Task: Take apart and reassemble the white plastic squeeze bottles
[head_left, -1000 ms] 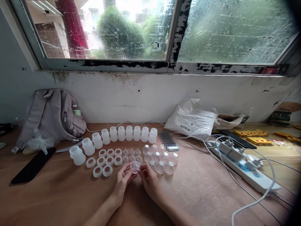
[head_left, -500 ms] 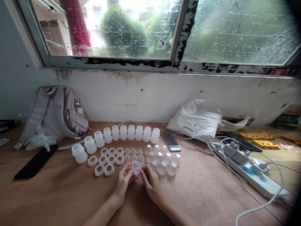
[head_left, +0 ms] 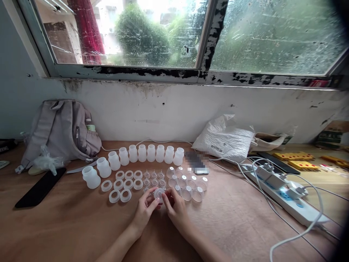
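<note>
Nipple (head_left: 159, 193): small clear piece with a ring around it, held up just above the table, between both hands and just in front of the rows of parts.
Left hand (head_left: 144, 211): thumb and fingertips pinch the nipple's left side; fingers curled in.
Right hand (head_left: 176, 209): thumb and forefinger close on the nipple's right side; the other fingers are bent behind.
Bottles (head_left: 141, 153): white, upright, in a curved row at the back, mouths up.
Rings (head_left: 124, 185): white collars lying flat in rows, left of the hands.
Spare nipples (head_left: 154, 179): small clear pieces in rows just behind the held one.
Caps (head_left: 188, 183): clear domes clustered right of the hands, some tipped over.
Table (head_left: 68, 225): brown, bare in front of the arms.
Backpack (head_left: 61, 133): grey, leaning on the wall at far left.
Phone (head_left: 40, 187): black, flat, in front of the backpack.
Bag (head_left: 225, 138): white plastic, by the wall on the right.
Power strip (head_left: 283, 194): white, with chargers plugged in and cables trailing, far right.
</note>
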The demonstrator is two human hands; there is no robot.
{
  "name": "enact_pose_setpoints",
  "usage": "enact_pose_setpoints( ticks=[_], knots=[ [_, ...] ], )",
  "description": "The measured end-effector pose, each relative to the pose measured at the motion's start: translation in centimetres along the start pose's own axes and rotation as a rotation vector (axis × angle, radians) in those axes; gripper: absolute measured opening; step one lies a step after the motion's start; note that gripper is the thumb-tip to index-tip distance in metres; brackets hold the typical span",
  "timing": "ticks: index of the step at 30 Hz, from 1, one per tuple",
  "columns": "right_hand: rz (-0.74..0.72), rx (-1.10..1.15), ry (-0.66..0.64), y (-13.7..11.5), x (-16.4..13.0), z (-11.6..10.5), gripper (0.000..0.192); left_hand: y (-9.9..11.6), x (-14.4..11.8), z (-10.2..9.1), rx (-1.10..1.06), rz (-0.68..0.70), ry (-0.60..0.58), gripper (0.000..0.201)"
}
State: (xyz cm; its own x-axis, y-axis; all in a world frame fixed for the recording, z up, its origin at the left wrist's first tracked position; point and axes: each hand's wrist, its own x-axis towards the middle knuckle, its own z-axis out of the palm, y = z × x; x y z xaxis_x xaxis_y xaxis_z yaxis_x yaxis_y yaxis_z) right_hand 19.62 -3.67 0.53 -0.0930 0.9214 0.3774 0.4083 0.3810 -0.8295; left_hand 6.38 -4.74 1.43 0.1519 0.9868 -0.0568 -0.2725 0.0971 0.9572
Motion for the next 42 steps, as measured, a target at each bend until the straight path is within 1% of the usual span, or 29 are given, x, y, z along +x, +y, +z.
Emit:
enact_pose_setpoints(
  ticks=[3,6,9,11,16,22,26,31,35,38,42],
  knots=[
    [0.009,-0.017,0.026,-0.1,0.0,0.0,0.014,-0.7,0.2,-0.1,0.031,0.025,-0.001,0.039],
    [0.022,0.005,-0.020,-0.5,0.1,-0.1,0.016,-1.2,0.2,-0.2,0.142,0.062,0.006,0.038],
    [0.037,0.019,-0.057,-1.0,0.2,-0.2,0.016,-1.1,0.1,-0.3,0.286,0.084,0.044,0.037],
    [0.063,0.057,-0.061,-1.1,0.3,-0.2,0.019,-0.9,0.0,-0.3,0.334,0.089,0.062,0.036],
    [0.155,0.260,-0.092,-0.9,0.1,0.1,0.027,-0.5,-0.2,0.1,0.341,0.107,0.090,0.034],
    [0.273,0.397,-0.144,-0.7,0.3,0.4,0.033,-0.6,0.0,0.3,0.391,0.095,0.107,0.030],
    [0.351,0.486,-0.125,-0.6,0.3,0.8,0.033,-0.5,0.0,0.5,0.435,0.109,0.119,0.027],
    [0.324,0.524,-0.084,-0.8,0.1,1.2,0.031,-0.6,0.0,0.7,0.446,0.127,0.160,0.023],
    [0.292,0.501,-0.071,-0.5,0.1,1.4,0.026,-0.7,0.3,0.6,0.435,0.108,0.179,0.023],
    [0.265,0.468,-0.111,-0.1,0.4,1.2,0.023,-0.6,0.4,0.3,0.406,0.106,0.151,0.024],
    [0.181,0.398,-0.135,0.2,0.6,0.7,0.019,-0.4,0.2,0.0,0.403,0.175,0.076,0.022]
  ],
)
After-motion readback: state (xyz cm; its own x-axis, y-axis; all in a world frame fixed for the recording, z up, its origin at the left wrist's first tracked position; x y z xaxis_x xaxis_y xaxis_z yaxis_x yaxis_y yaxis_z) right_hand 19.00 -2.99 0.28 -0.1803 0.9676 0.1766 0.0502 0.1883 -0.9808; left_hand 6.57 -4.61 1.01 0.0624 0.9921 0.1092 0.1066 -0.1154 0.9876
